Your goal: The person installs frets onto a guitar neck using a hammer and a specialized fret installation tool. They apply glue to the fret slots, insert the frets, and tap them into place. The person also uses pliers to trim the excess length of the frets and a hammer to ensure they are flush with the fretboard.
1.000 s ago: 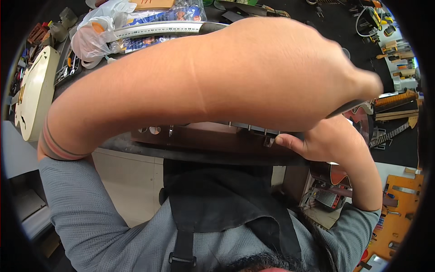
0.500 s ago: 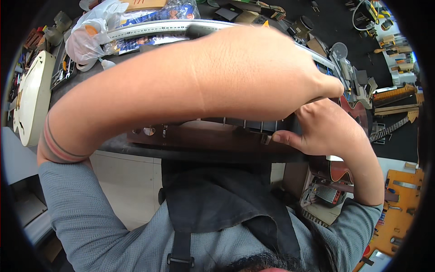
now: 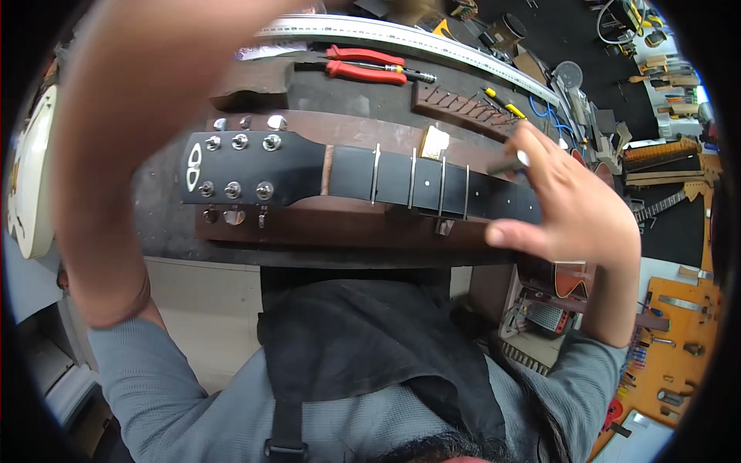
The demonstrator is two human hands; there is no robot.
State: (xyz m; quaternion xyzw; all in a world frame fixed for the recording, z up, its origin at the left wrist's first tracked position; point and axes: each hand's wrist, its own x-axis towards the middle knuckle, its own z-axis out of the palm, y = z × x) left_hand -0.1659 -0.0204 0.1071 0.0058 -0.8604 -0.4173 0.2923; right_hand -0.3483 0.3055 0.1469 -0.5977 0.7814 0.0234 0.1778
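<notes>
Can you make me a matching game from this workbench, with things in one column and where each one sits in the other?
Things:
1. red-handled pliers
2. long ruler
3. black guitar headstock
4. right hand

Places:
A. along the bench's far edge
B. over the neck's right end
C. just behind the neck, in front of the ruler
D. at the neck's left end

Pairs: 1-C, 2-A, 3-D, 4-B
</notes>
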